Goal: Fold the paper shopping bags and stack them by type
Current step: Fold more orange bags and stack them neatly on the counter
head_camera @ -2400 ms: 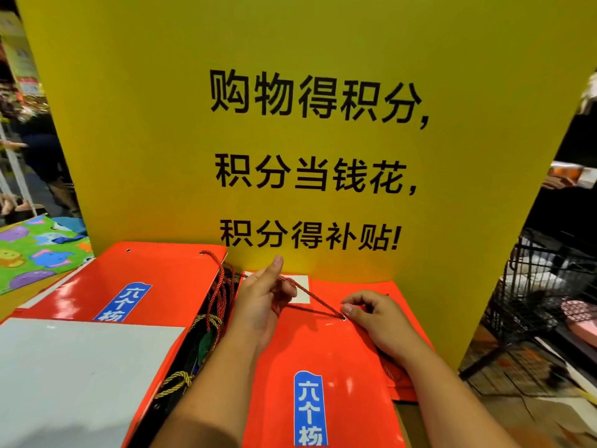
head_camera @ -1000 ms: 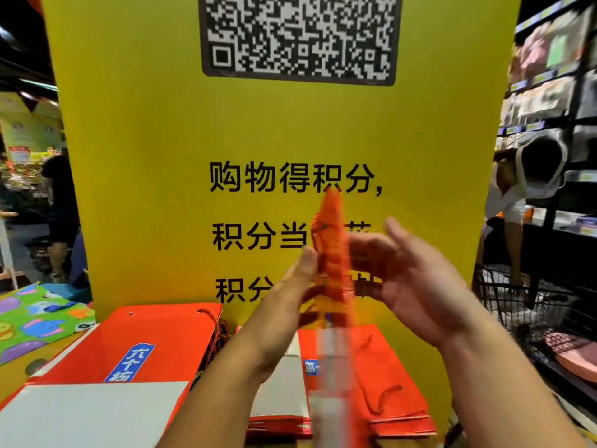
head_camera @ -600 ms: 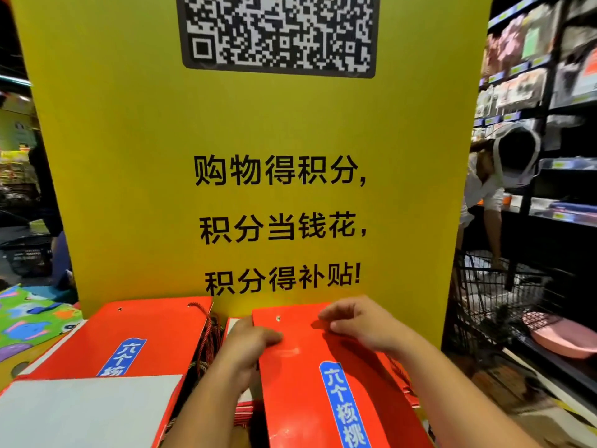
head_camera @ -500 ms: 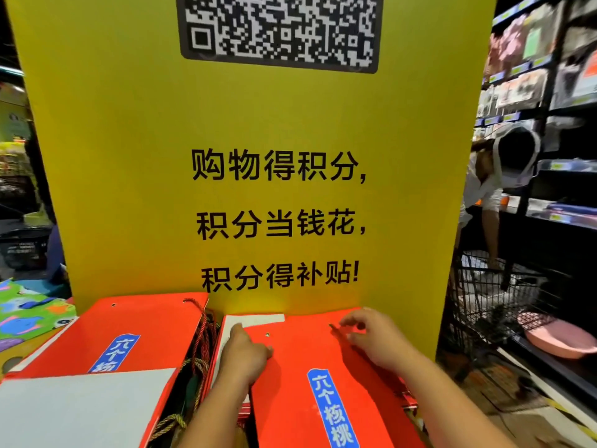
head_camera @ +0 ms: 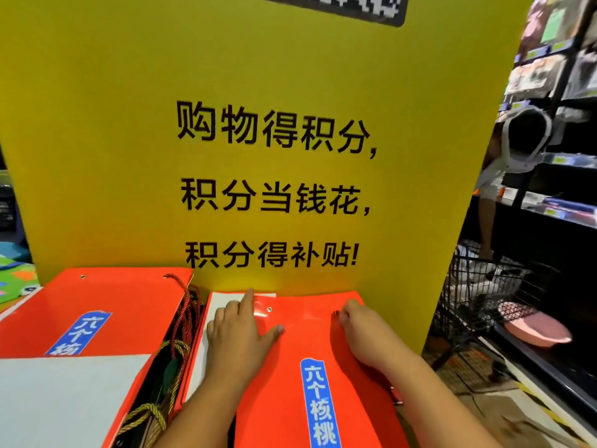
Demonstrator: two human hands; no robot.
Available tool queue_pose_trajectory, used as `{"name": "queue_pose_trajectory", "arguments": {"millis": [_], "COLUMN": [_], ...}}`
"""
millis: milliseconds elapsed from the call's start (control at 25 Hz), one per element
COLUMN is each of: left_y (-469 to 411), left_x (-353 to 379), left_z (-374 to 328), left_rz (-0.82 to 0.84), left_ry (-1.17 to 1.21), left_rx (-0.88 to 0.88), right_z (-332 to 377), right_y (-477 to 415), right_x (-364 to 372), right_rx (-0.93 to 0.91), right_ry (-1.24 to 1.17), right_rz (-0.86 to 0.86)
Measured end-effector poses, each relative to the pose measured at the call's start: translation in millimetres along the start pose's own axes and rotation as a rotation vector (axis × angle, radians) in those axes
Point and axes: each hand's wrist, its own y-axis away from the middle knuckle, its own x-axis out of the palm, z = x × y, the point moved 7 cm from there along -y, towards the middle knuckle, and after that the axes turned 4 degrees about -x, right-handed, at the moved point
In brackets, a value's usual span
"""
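L hand (head_camera: 240,333), fingers straight, presses orange bag (head_camera: 286,367) flat to set creases; R hand (head_camera: 363,333) steadies far-right edge, grip unclear.

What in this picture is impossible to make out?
All in the head view:
- The QR code: cut off by the top edge.
- The blue label on the left stack: its lower part is covered by a grey sheet.
- Any bags beneath the top bag: hidden by it and the left hand.
- The right hand: its fingers curl under, so whether they pinch anything is hidden.
- The shelf goods: blurred.
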Motion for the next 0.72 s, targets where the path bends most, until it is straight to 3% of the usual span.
{"name": "queue_pose_trajectory", "arguments": {"millis": [200, 320, 480, 720], "left_y": [-2, -3, -4, -5], "left_x": [2, 4, 6, 7], "left_z": [2, 4, 5, 7], "left_rz": [0.007, 0.004, 0.001, 0.012], "left_ry": [-0.003, 0.024, 0.041, 0.033], "left_rx": [-0.012, -0.006, -0.016, -0.011], "right_z": [-6, -1, 14, 68], "right_y": [-3, 3, 11, 13], "right_x": [14, 7, -16, -75], "right_rx": [0.05, 0.065, 0.099, -0.162], "right_ry": [0.042, -0.306, -0.915, -1.311], "right_rz": [0.269, 0.33, 0.278, 0.259]}}
